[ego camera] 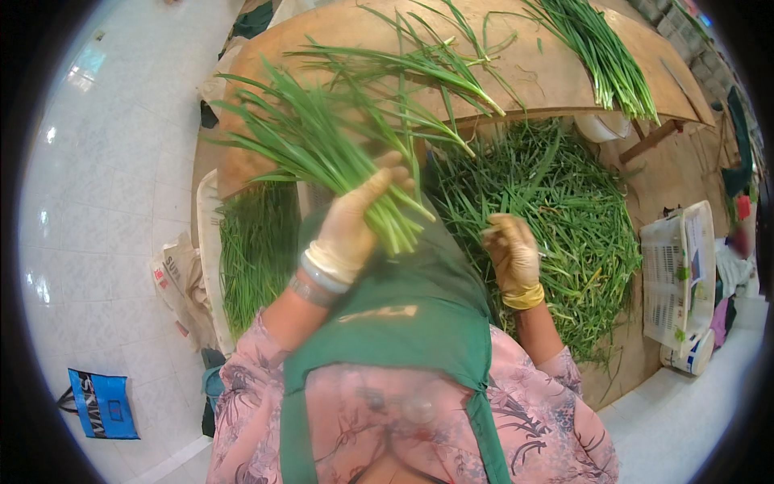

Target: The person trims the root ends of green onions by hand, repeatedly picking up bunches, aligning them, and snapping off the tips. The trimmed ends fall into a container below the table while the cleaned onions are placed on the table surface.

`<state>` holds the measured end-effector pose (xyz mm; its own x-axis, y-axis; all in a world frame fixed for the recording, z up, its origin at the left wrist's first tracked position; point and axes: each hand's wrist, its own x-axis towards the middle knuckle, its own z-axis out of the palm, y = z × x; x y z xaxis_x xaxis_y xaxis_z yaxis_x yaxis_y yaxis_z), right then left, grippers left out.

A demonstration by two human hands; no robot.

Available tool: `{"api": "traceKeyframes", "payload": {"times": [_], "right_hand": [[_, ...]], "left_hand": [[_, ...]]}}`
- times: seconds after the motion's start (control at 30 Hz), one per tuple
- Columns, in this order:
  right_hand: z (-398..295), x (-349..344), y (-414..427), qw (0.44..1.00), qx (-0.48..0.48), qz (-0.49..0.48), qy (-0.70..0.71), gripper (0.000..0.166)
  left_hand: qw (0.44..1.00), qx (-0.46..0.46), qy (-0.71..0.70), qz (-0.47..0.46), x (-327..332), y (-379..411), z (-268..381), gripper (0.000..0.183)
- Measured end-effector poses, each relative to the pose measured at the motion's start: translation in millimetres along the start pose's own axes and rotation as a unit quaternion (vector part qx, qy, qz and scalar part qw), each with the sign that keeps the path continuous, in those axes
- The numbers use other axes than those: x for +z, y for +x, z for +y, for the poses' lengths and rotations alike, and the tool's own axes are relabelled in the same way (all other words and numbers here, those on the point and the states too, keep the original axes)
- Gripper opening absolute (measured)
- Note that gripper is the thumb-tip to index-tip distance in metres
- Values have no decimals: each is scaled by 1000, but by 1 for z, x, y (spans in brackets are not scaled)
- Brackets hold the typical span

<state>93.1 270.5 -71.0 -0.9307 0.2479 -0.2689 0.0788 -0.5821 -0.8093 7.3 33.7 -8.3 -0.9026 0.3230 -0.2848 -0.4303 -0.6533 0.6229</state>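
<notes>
My left hand (357, 212), in a pale rubber glove, is shut around a bunch of green garlic chives (326, 139). The pale cut ends point towards my green apron (387, 327), and the blurred leaf tips fan out over the wooden table (254, 145). To the right, my gloved right hand (513, 257) hovers with curled fingers above a large heap of loose green leaves (562, 236). Nothing shows between those fingers. Loose chive stalks (447, 72) lie scattered on the table ahead. A neater bundle of chives (604, 60) rests at the table's far right, its pale ends at the near edge.
At left, a white crate (208, 242) holds more chives (257, 260). A white plastic basket (674, 278) and a bucket (692, 354) stand at right. A paper sack (181, 284) and a blue bag (106, 404) lie on the tiled floor (91, 272). Under the table is a white container (603, 127).
</notes>
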Motion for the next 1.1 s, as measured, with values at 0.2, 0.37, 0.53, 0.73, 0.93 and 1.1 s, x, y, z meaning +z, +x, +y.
{"api": "traceKeyframes", "payload": {"times": [0.2,0.37,0.53,0.73,0.93,1.1], "right_hand": [[-1,61,1,958,160,-203,-122,26],[15,58,2,984,156,-85,-16,25],[-1,-49,27,569,89,-177,-798,37],[-70,23,55,789,-205,-69,-575,43],[-25,65,109,938,-83,-102,-322,34],[-26,85,53,967,-32,-141,-209,19]], "left_hand": [[995,-28,80,-49,-4,-13,-20,37],[996,39,76,-29,-4,-14,-13,33],[999,50,-1,-8,-9,-9,8,27],[990,2,-121,-73,-24,-5,5,24],[999,41,16,-17,9,-11,14,33],[996,-38,77,16,21,4,7,43]]}}
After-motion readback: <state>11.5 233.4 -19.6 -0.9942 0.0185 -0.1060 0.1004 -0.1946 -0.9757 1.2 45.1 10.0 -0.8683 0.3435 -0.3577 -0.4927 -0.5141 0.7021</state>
